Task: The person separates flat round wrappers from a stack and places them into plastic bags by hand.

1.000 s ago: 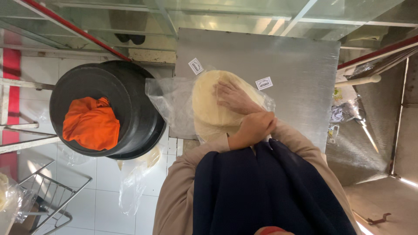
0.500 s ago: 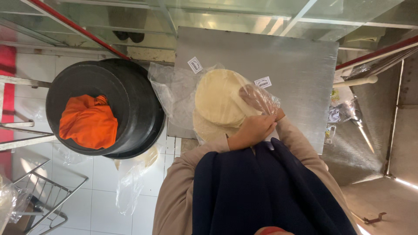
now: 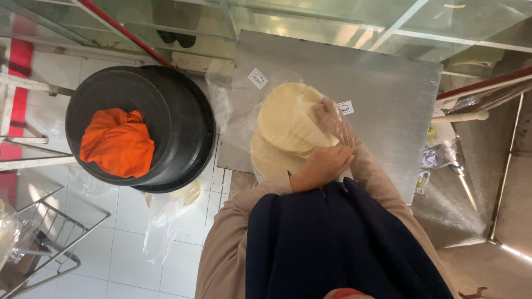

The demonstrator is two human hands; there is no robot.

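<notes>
At the far left a wire rack point(image 3: 39, 243) of thin metal rods stands on the white tiled floor point(image 3: 127, 260), a crumpled clear bag point(image 3: 166, 227) lying on the tiles nearby. Next comes a big round black tub point(image 3: 183, 111), matte and smooth-walled, with a soft, rumpled orange cloth point(image 3: 116, 141) bunched inside it.

To the right of the tub is the steel worktop point(image 3: 388, 88), a flat, dull-grey sheet with a brushed sheen. On its near edge sits the stack of flatbreads point(image 3: 288, 119) — thin pale discs, floury and matte, the upper ones fanned over a wider one beneath. A clear plastic bag point(image 3: 238, 102), glossy and wrinkled, spreads out on the worktop to the left of the stack and also drapes over its right side.

The left hand point(image 3: 324, 166) is clenched at the near edge of the stack, its grip closed on the bag's plastic there. The right hand point(image 3: 327, 113) lies under the film on the right side of the breads, fingers spread against them — whether it pinches anything I cannot tell.

Judging from this, the bagging looks partway: the stack is together and part-wrapped, but much of it shows uncovered and the bag hangs loose, not closed.
</notes>
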